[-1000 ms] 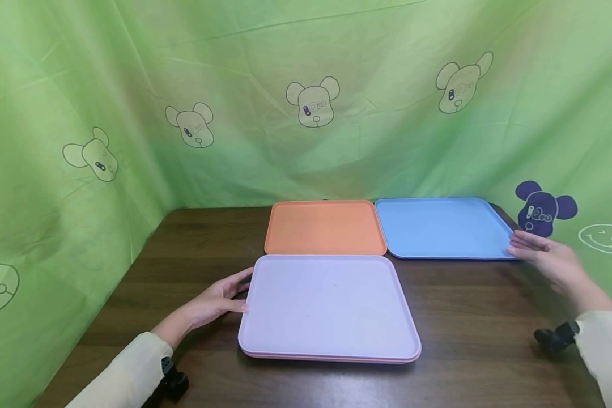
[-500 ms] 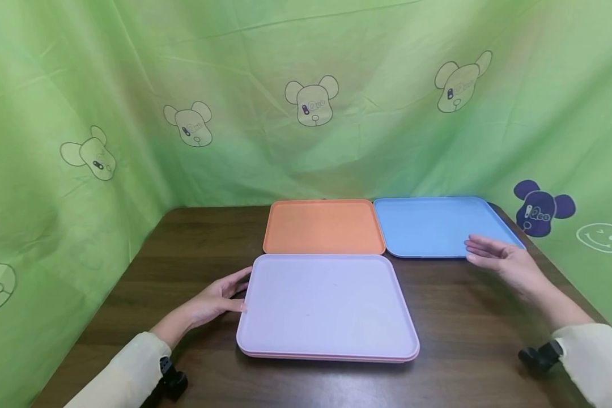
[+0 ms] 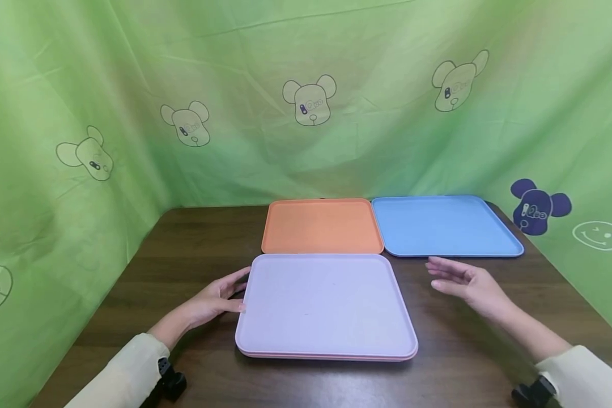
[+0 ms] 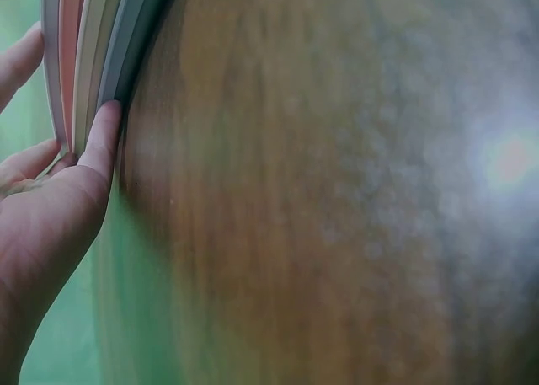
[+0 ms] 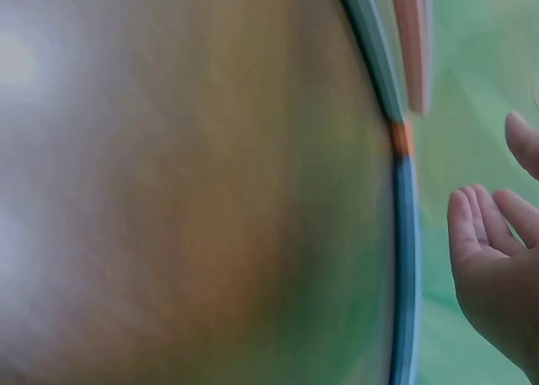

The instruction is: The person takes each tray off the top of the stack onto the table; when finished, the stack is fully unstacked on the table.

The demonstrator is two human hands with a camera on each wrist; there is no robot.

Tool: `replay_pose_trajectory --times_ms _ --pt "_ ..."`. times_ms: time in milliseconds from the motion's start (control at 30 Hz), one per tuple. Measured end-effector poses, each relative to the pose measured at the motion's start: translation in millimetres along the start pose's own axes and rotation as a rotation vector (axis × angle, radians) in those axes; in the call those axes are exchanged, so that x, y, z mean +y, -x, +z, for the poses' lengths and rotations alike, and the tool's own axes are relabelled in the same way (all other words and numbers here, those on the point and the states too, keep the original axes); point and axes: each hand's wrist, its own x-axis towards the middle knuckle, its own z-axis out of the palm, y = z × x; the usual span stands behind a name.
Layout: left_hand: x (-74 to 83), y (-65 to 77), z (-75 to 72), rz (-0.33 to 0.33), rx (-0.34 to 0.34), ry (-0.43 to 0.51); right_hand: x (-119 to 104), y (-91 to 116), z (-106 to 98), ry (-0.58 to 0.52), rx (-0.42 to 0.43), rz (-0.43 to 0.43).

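Note:
A stack of rectangular trays lies at the front middle of the table, a lavender tray (image 3: 326, 306) on top. In the left wrist view, rims of a pink tray (image 4: 69, 65), a cream one and a blue-green one (image 4: 126, 48) show beneath it. My left hand (image 3: 211, 300) touches the stack's left edge with extended fingers and thumb. Off the stack's right side, my right hand (image 3: 474, 286) hovers over the table, fingers loosely straight and holding nothing. Just beyond it lies a blue tray (image 3: 446, 226), beside an orange tray (image 3: 322, 226) behind the stack.
The brown wooden table (image 3: 183, 243) reaches back to a green cloth (image 3: 234, 164) printed with bear heads, which hangs behind and along both sides. The orange and blue trays lie side by side at the back edge.
My right hand has left the blue tray's right edge and moved left and nearer, toward the stack. My left hand has stayed at the stack's left edge; the trays look unmoved.

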Motion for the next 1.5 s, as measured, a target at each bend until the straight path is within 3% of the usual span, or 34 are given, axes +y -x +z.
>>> replay_pose_trajectory --times_ms 467,733,900,1100,1500 --pt "-1.2 0.9 -0.3 -0.001 0.002 -0.004 -16.0 25.4 54.9 0.045 0.055 -0.074" --pt "0.1 1.5 -0.6 0.008 0.000 -0.003 -22.6 41.7 77.5 0.026 0.118 -0.029" --pt "0.8 1.5 -0.3 0.006 0.002 -0.003 -21.9 50.2 87.9 0.032 0.166 -0.001" --pt "1.1 1.6 0.1 0.004 0.000 0.002 -20.5 56.6 96.0 0.017 0.160 0.039" --pt "2.0 0.9 0.9 0.002 -0.002 0.011 -18.9 60.7 105.6 0.018 0.175 -0.027"
